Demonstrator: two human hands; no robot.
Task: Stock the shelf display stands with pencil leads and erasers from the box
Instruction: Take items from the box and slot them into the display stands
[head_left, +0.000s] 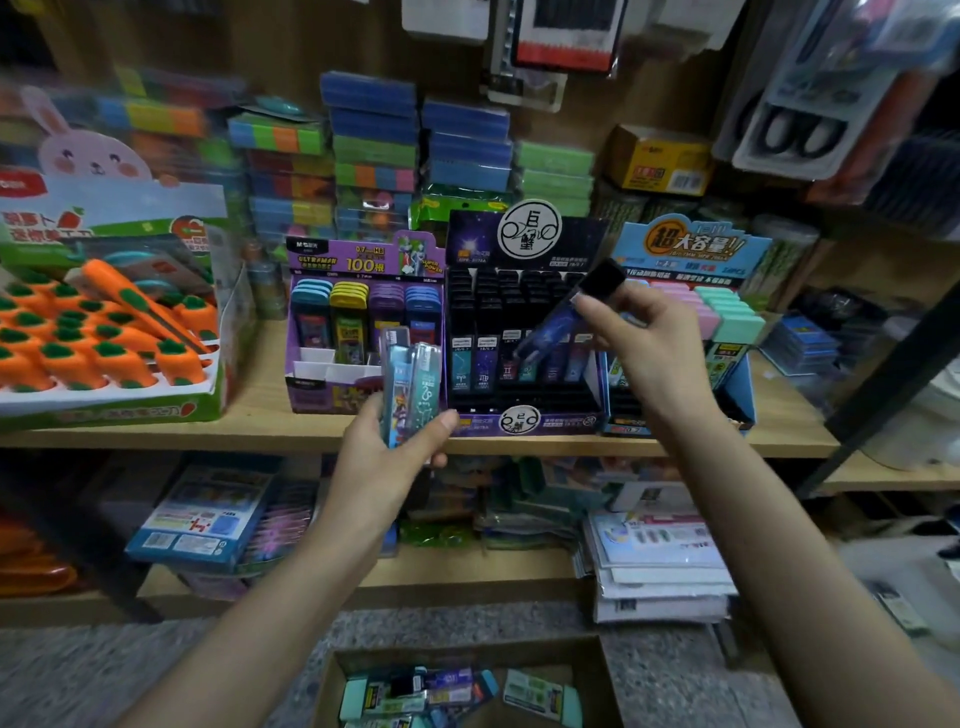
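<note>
My left hand (384, 457) grips a small bunch of teal lead cases (413, 387) upright, in front of the purple display stand (363, 322). My right hand (644, 343) pinches one dark blue lead case with a black cap (566, 312), tilted over the rows of the black zodiac display stand (524, 332). To the right stands a blue display stand (691, 312) holding pink and mint cases. At the bottom of the view, on the floor, the open cardboard box (597, 675) holds several loose lead cases and erasers (457, 691).
A carrot-themed display tray (109, 332) fills the left of the wooden shelf (260, 415). Stacks of coloured packs rise behind the stands. The lower shelf holds flat packets and a pile of white packs (660, 561). Scissors packs hang at the upper right.
</note>
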